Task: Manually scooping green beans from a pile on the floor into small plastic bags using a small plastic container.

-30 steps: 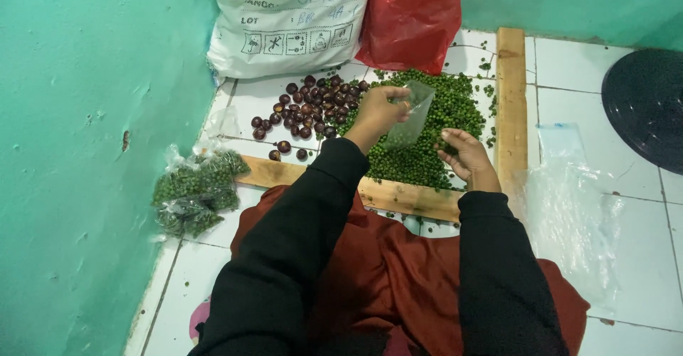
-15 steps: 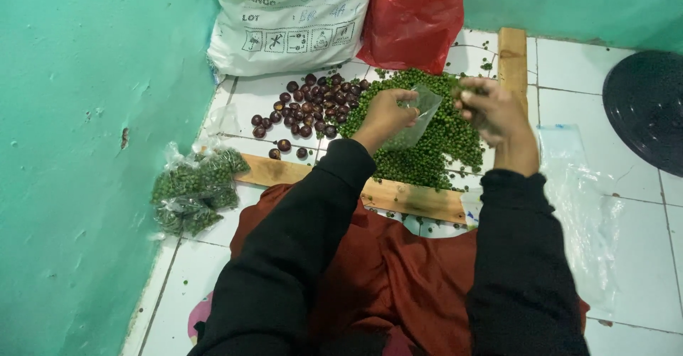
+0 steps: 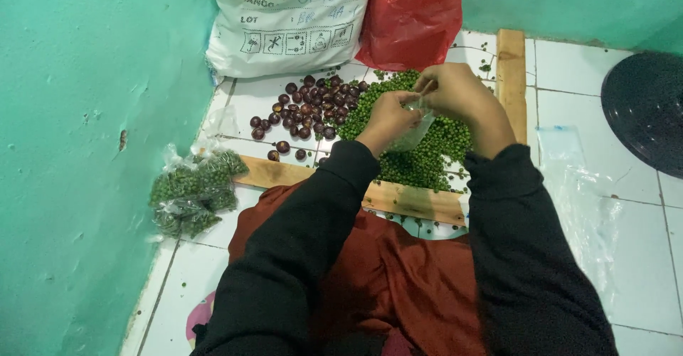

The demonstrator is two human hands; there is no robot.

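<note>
My left hand (image 3: 388,120) grips a small clear plastic bag (image 3: 414,131) over a heap of small green seeds (image 3: 420,158) on the white tiled floor. My right hand (image 3: 455,93) is at the bag's mouth, fingers pinched together against it; I cannot tell whether seeds are in the fingers. Both sleeves are black. A pile of dark purple round fruits (image 3: 313,110) lies just left of the green heap.
Wooden slats (image 3: 512,78) frame the piles at the right and front. A white sack (image 3: 288,18) and a red bag (image 3: 413,14) lean at the back wall. Filled clear bags of green seeds (image 3: 192,189) lie at left. Empty clear bags (image 3: 580,199) and a black round object (image 3: 644,110) are at right.
My right hand rose from the green heap and came across to the mouth of the bag. The left hand kept holding the bag and shifted slightly.
</note>
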